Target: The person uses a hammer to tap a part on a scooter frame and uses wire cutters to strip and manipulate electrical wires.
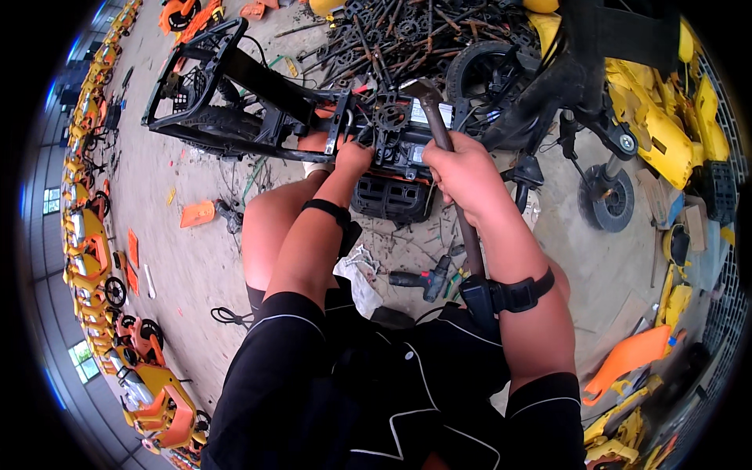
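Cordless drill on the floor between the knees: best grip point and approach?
Take the cordless drill by its handle, the stub angling toward the person, coming from above. It lies flat on its side on the concrete floor, the body pointing left; the right hand is busy with the hammer.

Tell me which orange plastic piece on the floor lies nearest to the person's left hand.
The flat orange plastic piece left of the bare knee, nearest the left hand; the curved orange panel lies far right.

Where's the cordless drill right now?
In the head view, the dark cordless drill with a red trim lies on the concrete floor between the person's forearms, just left of the right forearm and below the black plastic vehicle frame.
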A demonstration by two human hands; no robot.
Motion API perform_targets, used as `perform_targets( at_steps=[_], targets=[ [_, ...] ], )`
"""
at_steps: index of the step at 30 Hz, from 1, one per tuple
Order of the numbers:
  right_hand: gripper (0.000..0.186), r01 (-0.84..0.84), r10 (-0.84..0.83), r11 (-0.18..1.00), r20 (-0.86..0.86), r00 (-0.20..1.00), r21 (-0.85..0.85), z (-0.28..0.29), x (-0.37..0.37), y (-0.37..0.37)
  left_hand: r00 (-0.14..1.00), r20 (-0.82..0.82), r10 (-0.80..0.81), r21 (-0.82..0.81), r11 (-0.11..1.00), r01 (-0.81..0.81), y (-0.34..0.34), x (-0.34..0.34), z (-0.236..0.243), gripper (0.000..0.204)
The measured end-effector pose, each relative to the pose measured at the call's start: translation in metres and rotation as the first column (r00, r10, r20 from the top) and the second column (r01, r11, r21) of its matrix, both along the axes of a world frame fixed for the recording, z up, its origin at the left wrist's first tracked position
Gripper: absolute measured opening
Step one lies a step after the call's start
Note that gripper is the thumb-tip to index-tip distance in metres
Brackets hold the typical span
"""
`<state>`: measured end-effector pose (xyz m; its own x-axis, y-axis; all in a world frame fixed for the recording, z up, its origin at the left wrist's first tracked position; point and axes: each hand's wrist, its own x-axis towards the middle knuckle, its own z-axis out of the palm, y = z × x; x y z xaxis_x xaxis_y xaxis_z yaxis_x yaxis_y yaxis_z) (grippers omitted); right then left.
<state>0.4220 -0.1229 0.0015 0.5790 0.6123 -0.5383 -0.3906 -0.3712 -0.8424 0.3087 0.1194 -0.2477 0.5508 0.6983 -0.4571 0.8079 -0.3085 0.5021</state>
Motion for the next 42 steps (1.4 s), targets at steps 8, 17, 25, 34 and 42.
perform_targets(
  at_steps=[8,17,25,34,42],
  targets=[
    [0.016,0.083,-0.098,0.989,0.125,0.987,0.122,0.001,0.01,-0.023,0.912,-0.134,-0.388,0.153,0.901,0.406,-0.029,-0.025,0.101,0.035],
    [0.02,0.039,-0.178,0.922,0.331,0.927,0.386,0.02,0.015,-0.074,0.788,0.599,-0.141,-0.208,0.923,0.323,-0.128,-0.037,0.198,0.014],
    [0.017,0.125,-0.181,0.872,0.075,0.981,0.474,0.047,0.025,-0.108,0.65,0.679,0.341,-0.518,0.85,0.096,-0.148,-0.001,0.239,0.015],
    [0.029,0.07,-0.213,0.886,0.269,0.939,0.459,0.033,0.035,-0.093,0.408,0.777,0.479,-0.571,0.809,0.138,-0.159,-0.004,0.29,0.025],
    [0.04,0.0,-0.163,0.915,0.369,0.915,0.404,0.034,0.027,-0.083,0.418,0.863,0.284,-0.391,0.899,0.197,-0.203,-0.042,0.369,0.046]
  ],
)
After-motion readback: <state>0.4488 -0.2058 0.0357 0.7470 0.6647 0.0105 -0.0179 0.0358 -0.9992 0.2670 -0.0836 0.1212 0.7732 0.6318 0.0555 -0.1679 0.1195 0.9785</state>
